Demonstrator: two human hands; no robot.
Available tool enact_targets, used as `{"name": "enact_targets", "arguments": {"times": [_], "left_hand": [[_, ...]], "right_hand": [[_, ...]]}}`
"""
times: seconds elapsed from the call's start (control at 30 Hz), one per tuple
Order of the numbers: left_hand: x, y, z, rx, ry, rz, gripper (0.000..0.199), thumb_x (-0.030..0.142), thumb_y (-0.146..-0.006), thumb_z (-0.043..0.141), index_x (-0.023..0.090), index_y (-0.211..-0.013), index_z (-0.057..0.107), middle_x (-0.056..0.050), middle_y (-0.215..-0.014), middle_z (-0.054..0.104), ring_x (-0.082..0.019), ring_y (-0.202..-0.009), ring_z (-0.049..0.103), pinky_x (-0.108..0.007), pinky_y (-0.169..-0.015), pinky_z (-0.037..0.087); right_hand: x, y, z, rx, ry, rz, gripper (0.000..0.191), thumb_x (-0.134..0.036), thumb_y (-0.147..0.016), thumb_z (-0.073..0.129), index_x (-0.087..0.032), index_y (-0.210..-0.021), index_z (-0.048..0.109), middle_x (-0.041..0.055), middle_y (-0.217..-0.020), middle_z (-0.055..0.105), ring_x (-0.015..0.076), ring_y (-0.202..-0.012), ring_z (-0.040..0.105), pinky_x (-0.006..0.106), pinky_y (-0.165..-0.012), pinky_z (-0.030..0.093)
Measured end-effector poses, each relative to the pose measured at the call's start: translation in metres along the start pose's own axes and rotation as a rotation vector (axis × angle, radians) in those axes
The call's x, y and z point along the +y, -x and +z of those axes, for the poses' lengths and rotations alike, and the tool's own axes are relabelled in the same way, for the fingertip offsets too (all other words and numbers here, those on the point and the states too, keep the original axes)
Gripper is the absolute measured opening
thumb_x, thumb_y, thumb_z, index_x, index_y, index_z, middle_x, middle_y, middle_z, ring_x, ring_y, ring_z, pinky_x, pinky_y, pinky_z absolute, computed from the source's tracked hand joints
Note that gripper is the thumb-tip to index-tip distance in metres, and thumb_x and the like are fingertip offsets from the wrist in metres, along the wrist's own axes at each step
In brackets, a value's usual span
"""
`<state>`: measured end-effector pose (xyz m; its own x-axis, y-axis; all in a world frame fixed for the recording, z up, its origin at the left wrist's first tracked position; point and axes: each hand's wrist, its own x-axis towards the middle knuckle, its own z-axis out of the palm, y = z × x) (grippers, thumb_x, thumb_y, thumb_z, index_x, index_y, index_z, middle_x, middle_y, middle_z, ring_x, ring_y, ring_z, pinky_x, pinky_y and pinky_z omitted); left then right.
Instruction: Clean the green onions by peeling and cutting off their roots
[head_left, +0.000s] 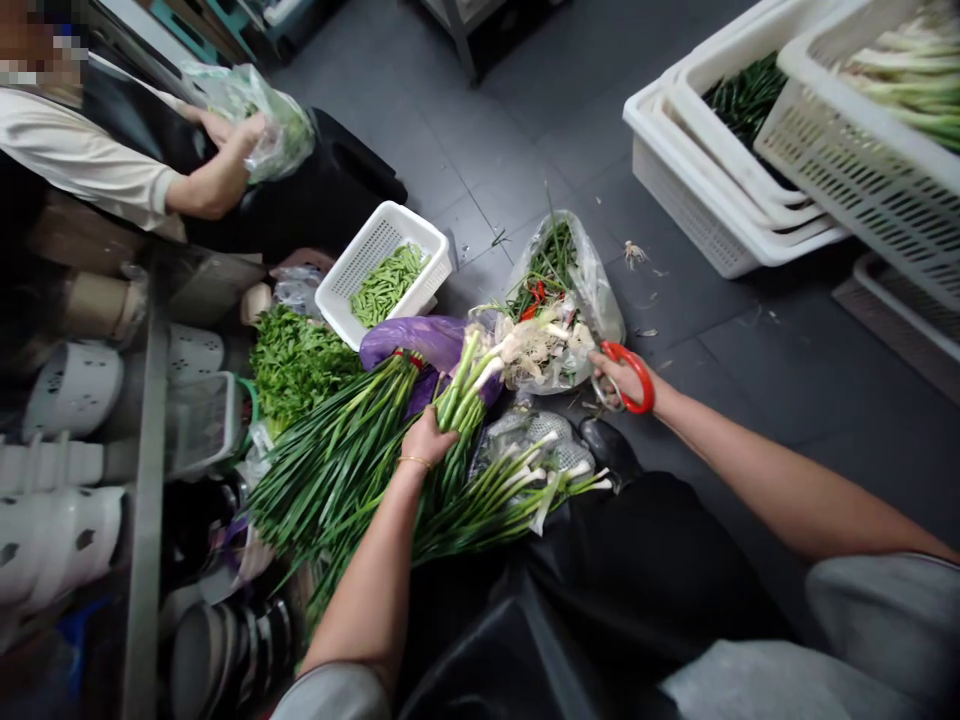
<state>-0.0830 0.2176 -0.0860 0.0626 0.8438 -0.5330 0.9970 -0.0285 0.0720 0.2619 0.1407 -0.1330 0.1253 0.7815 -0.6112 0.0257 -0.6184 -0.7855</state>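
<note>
My left hand (pixel 429 438) grips a bunch of green onions (pixel 463 392) whose white root ends point up and right, over a bag of scraps. In my right hand (pixel 616 376) are scissors with red handles (pixel 639 378), near the right side of that bag. The clear scrap bag (pixel 609 300) holds pale roots, green bits and some red chillies. More green onions (pixel 330 465) lie under and left of my left hand, and loose ones (pixel 495 500) rest near my lap. A purple bag (pixel 427 340) lies behind the bunch.
A white basket (pixel 330 300) of green beans and leafy greens (pixel 296 360) are at the left. A person (pixel 217 185) there holds a plastic bag. White crates (pixel 720 235) with vegetables stand at the right. A metal shelf post (pixel 148 480) rises at the left edge.
</note>
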Motion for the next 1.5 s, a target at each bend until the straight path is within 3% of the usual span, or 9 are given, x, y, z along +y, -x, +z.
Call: {"name": "enact_targets", "arguments": {"times": [0.1, 0.2, 0.33, 0.63, 0.83, 1.13, 1.27, 1.37, 1.5], "left_hand": [[-0.026, -0.007, -0.008, -0.087, 0.502, 0.092, 0.058, 0.038, -0.065, 0.072, 0.014, -0.113, 0.051, -0.013, -0.107, 0.068, -0.023, -0.093, 0.066, -0.031, -0.081, 0.050], [-0.037, -0.006, -0.013, -0.190, 0.801, 0.116, 0.064, 0.044, -0.060, 0.077, 0.012, -0.110, 0.054, -0.009, -0.098, 0.069, -0.017, -0.077, 0.064, -0.028, -0.071, 0.051], [-0.035, -0.001, -0.020, -0.238, 0.812, 0.070, 0.065, 0.051, -0.054, 0.080, 0.012, -0.101, 0.058, -0.003, -0.076, 0.066, -0.012, -0.058, 0.057, -0.026, -0.058, 0.047], [-0.035, -0.003, -0.021, -0.153, 0.903, 0.011, 0.063, 0.056, -0.056, 0.078, 0.011, -0.094, 0.057, -0.004, -0.069, 0.066, -0.012, -0.053, 0.058, -0.026, -0.055, 0.049], [-0.020, 0.002, -0.016, -0.198, 0.932, -0.026, 0.064, 0.054, -0.057, 0.079, 0.010, -0.099, 0.060, -0.005, -0.071, 0.068, -0.015, -0.056, 0.062, -0.028, -0.057, 0.052], [-0.008, -0.026, 0.005, 0.157, 0.776, -0.026, 0.058, 0.051, -0.055, 0.080, 0.010, -0.093, 0.066, -0.009, -0.081, 0.072, -0.023, -0.078, 0.068, -0.032, -0.072, 0.054], [0.004, -0.038, 0.018, 0.193, 0.665, -0.004, 0.052, 0.048, -0.053, 0.081, 0.012, -0.087, 0.067, -0.010, -0.081, 0.073, -0.025, -0.080, 0.069, -0.033, -0.076, 0.053], [0.010, -0.042, 0.022, 0.145, 0.643, -0.018, 0.049, 0.047, -0.054, 0.080, 0.012, -0.086, 0.068, -0.011, -0.081, 0.073, -0.025, -0.078, 0.069, -0.034, -0.076, 0.053], [0.006, -0.042, 0.021, 0.062, 0.729, 0.030, 0.052, 0.049, -0.057, 0.079, 0.010, -0.089, 0.068, -0.012, -0.084, 0.073, -0.025, -0.077, 0.069, -0.034, -0.074, 0.053]], "right_hand": [[0.003, 0.011, -0.002, -0.101, 0.058, -0.025, 0.054, -0.074, -0.071, 0.052, -0.022, -0.068, 0.039, -0.0046, -0.047, 0.040, 0.0108, -0.040, 0.041, 0.026, -0.042, 0.039], [0.004, 0.025, 0.008, -0.330, 0.380, -0.243, 0.039, -0.058, -0.080, 0.051, -0.020, -0.072, 0.046, 0.0008, -0.058, 0.055, 0.0152, -0.053, 0.054, 0.027, -0.053, 0.045], [0.011, 0.035, 0.027, -0.439, 0.762, -0.486, 0.017, -0.036, -0.085, 0.048, -0.019, -0.084, 0.048, 0.0103, -0.083, 0.064, 0.0215, -0.076, 0.063, 0.030, -0.070, 0.047], [0.014, 0.034, 0.031, -0.456, 0.974, -0.372, 0.015, -0.033, -0.090, 0.043, -0.018, -0.088, 0.047, 0.0134, -0.092, 0.065, 0.0247, -0.084, 0.065, 0.029, -0.071, 0.045], [0.012, 0.018, 0.045, -0.411, 0.946, -0.388, 0.021, -0.037, -0.092, 0.043, -0.017, -0.092, 0.051, 0.0128, -0.094, 0.066, 0.0234, -0.087, 0.066, 0.027, -0.071, 0.045], [0.033, 0.020, 0.032, -0.185, 1.003, -0.405, 0.031, -0.045, -0.093, 0.041, -0.017, -0.095, 0.054, 0.0116, -0.089, 0.068, 0.0230, -0.080, 0.067, 0.026, -0.064, 0.041], [0.043, 0.031, 0.033, -0.081, 0.991, -0.306, 0.025, -0.037, -0.091, 0.043, -0.016, -0.093, 0.056, 0.0132, -0.088, 0.069, 0.0237, -0.081, 0.067, 0.027, -0.066, 0.042], [0.056, 0.030, 0.032, -0.034, 0.796, -0.245, 0.023, -0.034, -0.089, 0.044, -0.017, -0.081, 0.056, 0.0108, -0.080, 0.068, 0.0224, -0.077, 0.066, 0.027, -0.065, 0.043], [0.069, 0.019, 0.024, 0.022, 0.271, -0.021, 0.033, -0.049, -0.087, 0.042, -0.019, -0.077, 0.052, 0.0018, -0.058, 0.057, 0.0167, -0.053, 0.058, 0.026, -0.052, 0.044]]}}
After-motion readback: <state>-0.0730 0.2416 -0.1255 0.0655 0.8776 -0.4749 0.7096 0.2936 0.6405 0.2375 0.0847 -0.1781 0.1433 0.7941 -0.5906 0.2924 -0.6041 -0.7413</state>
